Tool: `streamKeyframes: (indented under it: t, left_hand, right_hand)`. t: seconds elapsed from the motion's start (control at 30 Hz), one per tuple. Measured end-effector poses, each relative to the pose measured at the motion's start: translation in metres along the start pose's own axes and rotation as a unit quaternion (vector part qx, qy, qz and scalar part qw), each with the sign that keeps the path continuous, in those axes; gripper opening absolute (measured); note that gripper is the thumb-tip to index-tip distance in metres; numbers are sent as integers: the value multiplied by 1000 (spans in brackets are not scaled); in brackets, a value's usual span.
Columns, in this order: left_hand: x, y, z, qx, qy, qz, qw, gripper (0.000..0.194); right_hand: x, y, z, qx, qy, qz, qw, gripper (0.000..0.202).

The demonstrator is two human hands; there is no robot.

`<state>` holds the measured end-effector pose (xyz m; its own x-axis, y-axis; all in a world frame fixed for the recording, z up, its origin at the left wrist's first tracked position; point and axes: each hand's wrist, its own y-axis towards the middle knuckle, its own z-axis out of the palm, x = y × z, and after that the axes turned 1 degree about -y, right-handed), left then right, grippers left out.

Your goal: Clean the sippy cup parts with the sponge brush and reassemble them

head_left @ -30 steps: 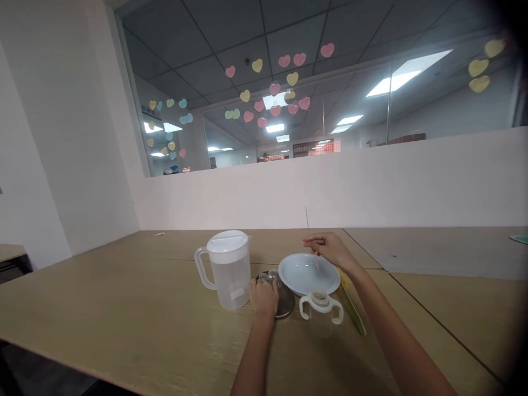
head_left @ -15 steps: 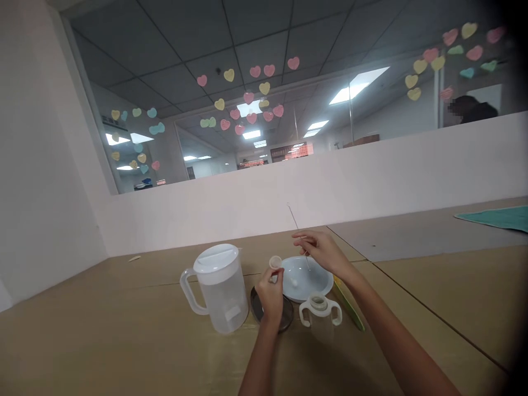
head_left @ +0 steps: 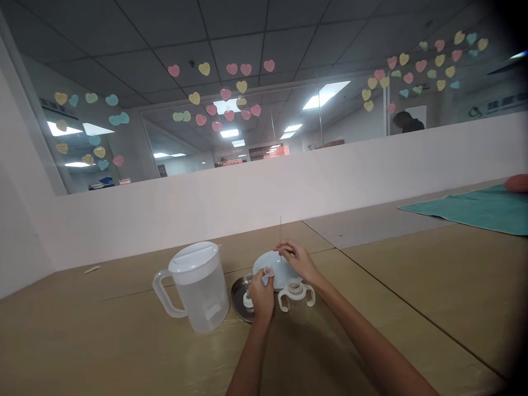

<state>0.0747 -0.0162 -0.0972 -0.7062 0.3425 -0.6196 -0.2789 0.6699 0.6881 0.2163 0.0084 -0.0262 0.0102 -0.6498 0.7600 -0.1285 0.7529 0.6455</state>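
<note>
Between the fingertips of my left hand is a small translucent round cap, its open rim facing up. My right hand pinches a thin wire-handled brush that stands nearly upright; its lower end is hard to make out. Both hands are over the near side of a pale blue bowl. Below my right wrist stands a clear bottle with white handles on both sides, its mouth uncovered. A dark round metal tray, partly hidden by my left hand, holds a white bottle collar.
A lidded clear pitcher stands left of the tray. A teal cloth lies far right with a reddish object on it. A small pale strip lies at left. A white wall with a window bounds the table's back.
My right hand has lowered the brush and brought it more upright, closer to the cap in my left hand. The view has swung right, showing more of the teal cloth.
</note>
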Motion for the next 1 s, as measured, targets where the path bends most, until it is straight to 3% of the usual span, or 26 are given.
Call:
streamKeyframes:
  t: [0.2,0.4,0.57,0.77,1.0]
  left_hand:
    - [8,-5,6,12,29,58,998,28]
    - [10,-4,3,20,20,46,999,26]
    - [6,-4,0,10,13,20,1000,20]
    - [-12,-8,-3,27,6,26,999,17]
    - [-19,-3,-7,38,4,63,997,21]
  right_hand:
    - [-21,-23,-10,-40,63,1,997,18]
    - [-10,-34,-13,-85,-38,-40,995,17]
    - [-5,-38,-11,-51,-143,-110,982,14]
    - [-6,-42,-8,-21,-283,-128,950,13]
    - [-2,-39,-6,27,-284,-158,945,14]
